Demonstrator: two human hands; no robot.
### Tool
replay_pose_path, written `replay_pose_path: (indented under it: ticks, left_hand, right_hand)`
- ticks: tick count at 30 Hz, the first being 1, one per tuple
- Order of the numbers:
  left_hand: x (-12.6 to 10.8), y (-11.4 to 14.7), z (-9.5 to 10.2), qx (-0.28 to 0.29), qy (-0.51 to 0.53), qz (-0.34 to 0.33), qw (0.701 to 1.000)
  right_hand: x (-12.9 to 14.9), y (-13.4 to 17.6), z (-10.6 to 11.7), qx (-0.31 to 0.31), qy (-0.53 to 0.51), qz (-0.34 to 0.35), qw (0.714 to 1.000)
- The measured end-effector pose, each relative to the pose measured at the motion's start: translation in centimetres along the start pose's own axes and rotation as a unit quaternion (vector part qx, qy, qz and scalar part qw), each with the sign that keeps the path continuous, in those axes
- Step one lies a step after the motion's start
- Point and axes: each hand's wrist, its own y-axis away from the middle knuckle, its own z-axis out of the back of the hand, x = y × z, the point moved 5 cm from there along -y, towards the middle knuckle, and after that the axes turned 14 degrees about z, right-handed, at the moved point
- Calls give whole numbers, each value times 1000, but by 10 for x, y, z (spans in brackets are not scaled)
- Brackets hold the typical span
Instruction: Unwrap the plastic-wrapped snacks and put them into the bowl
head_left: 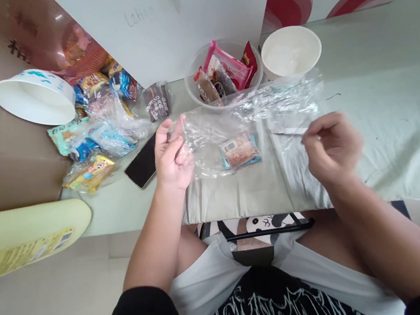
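A clear plastic bag (205, 140) stretches across the middle of the table. My left hand (174, 157) pinches its left end between thumb and fingers. Small packets (239, 150), one pinkish-brown with a barcode label and one blue-edged beneath it, show at the bag's lower middle; whether they lie inside or under the film I cannot tell. My right hand (332, 147), slightly blurred, is closed at the right. From its fingertips a thin white strip (288, 131) runs left to the clear film.
Behind the bag stand a clear bowl (189, 79) of snack packets and a white paper bowl (291, 53). A black phone (142, 165) lies beside my left hand. Wrapped snacks (105, 118) heap at the left, near a tilted paper bowl (33, 97). Cartons (174, 20) line the back.
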Motion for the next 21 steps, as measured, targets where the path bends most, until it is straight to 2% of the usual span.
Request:
replay_pose_path:
  ticks: [3,6,9,13,17,21]
  left_hand:
    - [2,-4,10,-6,22,15,1000]
    - [3,-7,14,9,7,12,1000]
    - [4,-7,13,13,-3,3,1000]
    - [5,-4,5,30,-2,13,999]
    - [5,-3,2,34,-8,16,999]
    - [6,-6,1,42,-8,15,999]
  right_hand:
    - [8,2,-16,73,13,50,996]
    - [15,6,-47,203,4,99,974]
    - [21,11,-71,277,20,127,952]
    - [33,13,-86,321,67,128,936]
    - [46,15,-90,316,103,119,936]
    - [55,18,-93,320,85,154,931]
